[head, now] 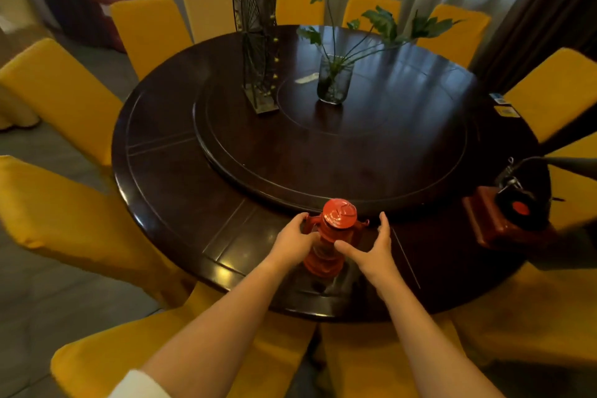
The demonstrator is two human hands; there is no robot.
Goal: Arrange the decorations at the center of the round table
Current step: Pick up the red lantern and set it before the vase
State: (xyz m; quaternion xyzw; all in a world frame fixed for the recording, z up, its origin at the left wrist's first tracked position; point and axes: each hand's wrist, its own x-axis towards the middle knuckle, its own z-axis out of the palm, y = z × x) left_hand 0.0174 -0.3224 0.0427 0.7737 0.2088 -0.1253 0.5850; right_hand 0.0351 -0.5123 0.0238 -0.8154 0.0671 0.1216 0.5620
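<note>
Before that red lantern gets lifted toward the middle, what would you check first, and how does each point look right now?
1. Both hands on the lantern: left hand touches its side, right hand looks open beside it; not ok yet.
2. Lantern upright on the table: ok.
3. Path over the turntable free: ok.
4. Room near the vase and Ferris wheel: ok.
5. Gramophone clear of the right arm: ok.
6. Lantern's weight: cannot tell.
</note>
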